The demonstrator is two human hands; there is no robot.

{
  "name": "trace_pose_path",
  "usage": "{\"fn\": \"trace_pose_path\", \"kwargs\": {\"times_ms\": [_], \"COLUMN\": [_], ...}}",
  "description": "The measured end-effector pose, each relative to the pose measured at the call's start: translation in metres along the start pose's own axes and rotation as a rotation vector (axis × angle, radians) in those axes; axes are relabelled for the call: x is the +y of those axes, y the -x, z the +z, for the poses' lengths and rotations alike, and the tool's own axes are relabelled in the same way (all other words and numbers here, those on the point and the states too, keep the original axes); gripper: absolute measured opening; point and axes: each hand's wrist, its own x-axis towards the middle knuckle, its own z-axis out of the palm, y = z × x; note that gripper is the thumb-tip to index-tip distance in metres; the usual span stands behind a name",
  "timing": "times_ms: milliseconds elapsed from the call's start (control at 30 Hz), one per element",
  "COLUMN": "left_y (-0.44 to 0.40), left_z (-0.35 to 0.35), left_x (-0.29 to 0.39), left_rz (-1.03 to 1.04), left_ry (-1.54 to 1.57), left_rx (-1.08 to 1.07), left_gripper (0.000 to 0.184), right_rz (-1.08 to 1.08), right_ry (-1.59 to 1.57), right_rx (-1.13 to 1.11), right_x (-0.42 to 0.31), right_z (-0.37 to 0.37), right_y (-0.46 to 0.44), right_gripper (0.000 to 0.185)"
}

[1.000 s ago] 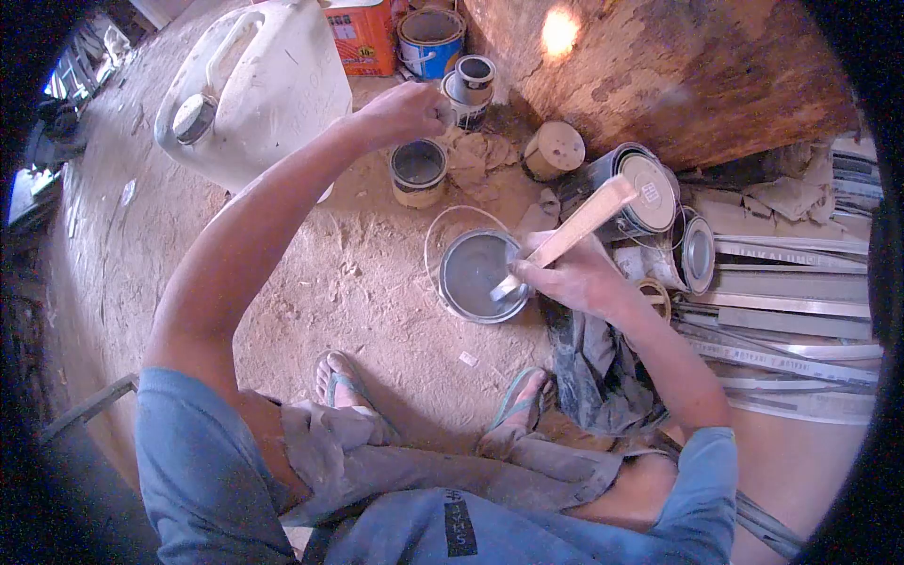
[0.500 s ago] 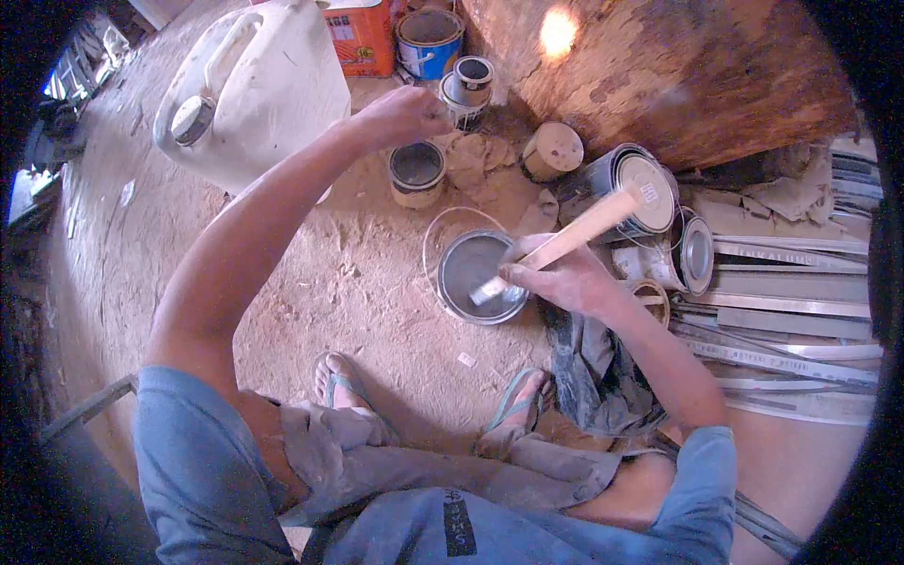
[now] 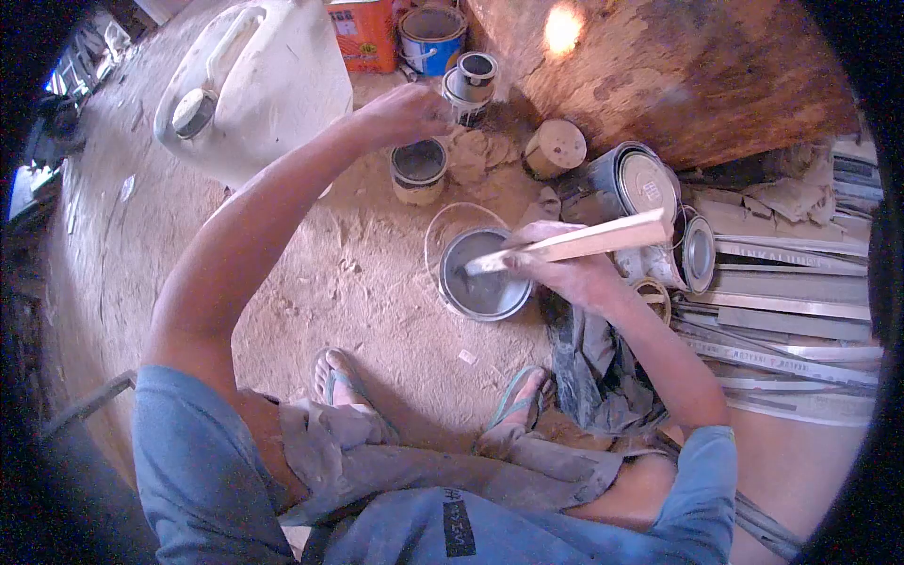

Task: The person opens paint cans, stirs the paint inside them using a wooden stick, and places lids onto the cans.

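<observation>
My right hand (image 3: 574, 271) is closed round a pale wooden stick (image 3: 603, 237). The stick's lower end dips into grey paint (image 3: 478, 294) inside an open metal can (image 3: 446, 299) whose wire handle leans to the left. Its upper end points right, over a lidded can (image 3: 648, 185) lying tilted. My left hand (image 3: 411, 113) hovers over a smaller open can (image 3: 419, 193) with dark contents, close to two stacked small cans (image 3: 468, 92). Its fingers are curled, and what they hold, if anything, cannot be made out.
A big white jerrycan (image 3: 268, 89) stands at the left. Behind are an orange container (image 3: 363, 38), a blue bucket (image 3: 433, 58) and a large wooden board (image 3: 659, 85). Metal strips (image 3: 791, 311) lie at the right, near a dark plastic bag (image 3: 598, 377).
The stick has swung in my right hand: its upper end moved right and down, its lower end slightly left and up in the can. My left hand has barely moved.
</observation>
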Motion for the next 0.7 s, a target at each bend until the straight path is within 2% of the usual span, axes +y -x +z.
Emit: {"fn": "trace_pose_path", "kwargs": {"times_ms": [33,100,167,233,300,367,400,467,500,567,600,700], "left_y": [0.001,0.003,0.002,-0.001,-0.001,0.0,0.002,0.003,0.003,0.003,0.003,0.001], "left_z": [0.001,0.002,0.002,0.002,0.001,0.0,0.0,-0.001,-0.001,0.002,0.001,0.0], "left_x": [0.001,0.002,0.001,0.0,0.0,0.001,0.002,0.003,0.002,0.0,0.0,0.003], "left_rz": [0.016,0.003,-0.009,-0.039,-0.033,-0.028,-0.038,-0.051,-0.051,-0.05,-0.051,-0.077], "left_ry": [0.029,-0.004,-0.04,-0.062,-0.042,-0.021,-0.014,-0.007,-0.029,-0.049,-0.029,-0.03], "left_rx": [0.018,0.042,0.067,0.016,0.008,0.001,0.013,0.026,0.015,0.003,-0.004,-0.023], "left_gripper": [0.044,0.044,0.045,0.048,0.048,0.049,0.049,0.049,0.05,0.05,0.05,0.049], "right_rz": [0.0,-0.22,-0.165,0.053,0.005,0.126,0.125,-0.17,-0.17,-0.134,-0.049,0.064], "right_ry": [0.0,0.393,0.344,0.412,0.367,0.1,0.101,0.143,0.142,0.452,0.6,0.416], "right_rx": [-0.003,0.108,0.081,-0.043,-0.003,-0.141,-0.141,0.034,0.032,-0.028,-0.058,-0.101], "right_x": [0.003,0.008,0.002,0.003,0.002,0.006,0.009,0.015,0.013,0.005,-0.001,-0.001], "right_z": [-0.002,-0.007,-0.01,-0.011,-0.004,0.0,0.002,0.004,0.001,-0.011,-0.011,-0.01], "right_y": [-0.001,-0.004,-0.001,0.002,0.003,0.001,0.0,-0.002,-0.002,-0.004,-0.006,0.001], "right_gripper": [0.026,0.025,0.026,0.031,0.028,0.028,0.028,0.028,0.028,0.028,0.025,0.032]}}
